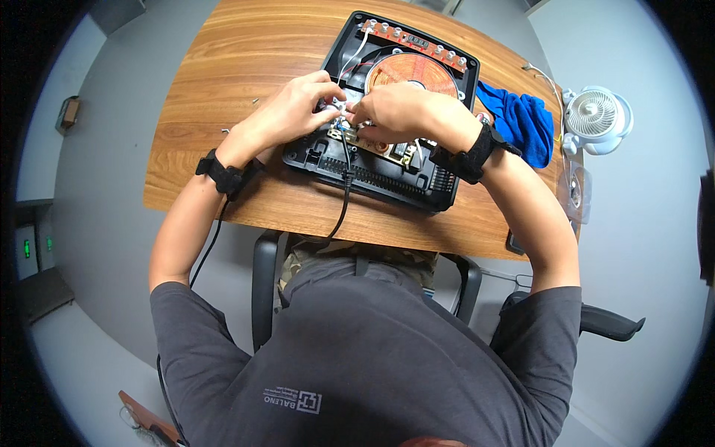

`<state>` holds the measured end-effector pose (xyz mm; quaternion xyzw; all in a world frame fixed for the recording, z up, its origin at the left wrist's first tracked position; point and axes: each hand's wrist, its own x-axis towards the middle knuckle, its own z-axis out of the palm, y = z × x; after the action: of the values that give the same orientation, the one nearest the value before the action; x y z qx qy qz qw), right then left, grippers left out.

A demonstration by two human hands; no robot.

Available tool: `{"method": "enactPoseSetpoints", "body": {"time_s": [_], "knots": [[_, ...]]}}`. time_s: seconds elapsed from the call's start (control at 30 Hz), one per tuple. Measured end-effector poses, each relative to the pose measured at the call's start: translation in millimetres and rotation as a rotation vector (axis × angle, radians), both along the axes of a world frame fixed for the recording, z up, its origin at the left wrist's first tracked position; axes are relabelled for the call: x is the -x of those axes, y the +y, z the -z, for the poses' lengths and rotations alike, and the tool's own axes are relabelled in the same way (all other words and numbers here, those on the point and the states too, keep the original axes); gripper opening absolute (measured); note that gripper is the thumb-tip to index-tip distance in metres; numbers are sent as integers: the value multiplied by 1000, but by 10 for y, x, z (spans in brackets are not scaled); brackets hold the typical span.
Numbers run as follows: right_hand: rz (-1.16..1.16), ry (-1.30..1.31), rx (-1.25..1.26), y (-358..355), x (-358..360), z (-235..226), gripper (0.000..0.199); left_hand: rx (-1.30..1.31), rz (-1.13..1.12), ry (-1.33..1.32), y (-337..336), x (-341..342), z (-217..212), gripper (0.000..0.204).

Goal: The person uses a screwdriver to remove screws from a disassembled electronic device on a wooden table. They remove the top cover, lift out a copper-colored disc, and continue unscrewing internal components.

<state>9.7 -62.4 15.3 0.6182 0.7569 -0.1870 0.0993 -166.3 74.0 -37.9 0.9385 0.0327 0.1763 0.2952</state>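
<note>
An opened induction cooker lies tilted on the wooden table, its black housing showing the parts inside. Over its left middle, my left hand has thumb and fingers drawn together by a small whitish part. My right hand comes in from the other side, fingers bent down to the same spot. What the fingertips hold, if anything, is too small to make out. Under them is the circuit board, partly covered by my hands. Beyond my right hand sits the round copper coil. A red-brown strip board runs along the far edge.
A black power cord hangs from the cooker over the table's near edge. To the right lie a blue cloth and a small white fan. Tiny pieces rest on the table at left. Black straps circle both wrists.
</note>
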Motion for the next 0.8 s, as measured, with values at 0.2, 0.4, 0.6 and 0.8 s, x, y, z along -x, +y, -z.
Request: {"method": "enactPoseSetpoints", "body": {"time_s": [0.2,0.4,0.6,0.8], "knots": [[10,-15,42,-5,20,-24,29,0,-9,29,-19,57,4,16],[69,-81,96,15,51,-38,32,-132,-53,85,-84,77,-15,11],[55,-71,93,10,60,-58,32,-207,-65,104,-118,8,9,11],[56,-21,30,-32,50,-27,29,-174,-130,136,-221,-13,-51,12]]}}
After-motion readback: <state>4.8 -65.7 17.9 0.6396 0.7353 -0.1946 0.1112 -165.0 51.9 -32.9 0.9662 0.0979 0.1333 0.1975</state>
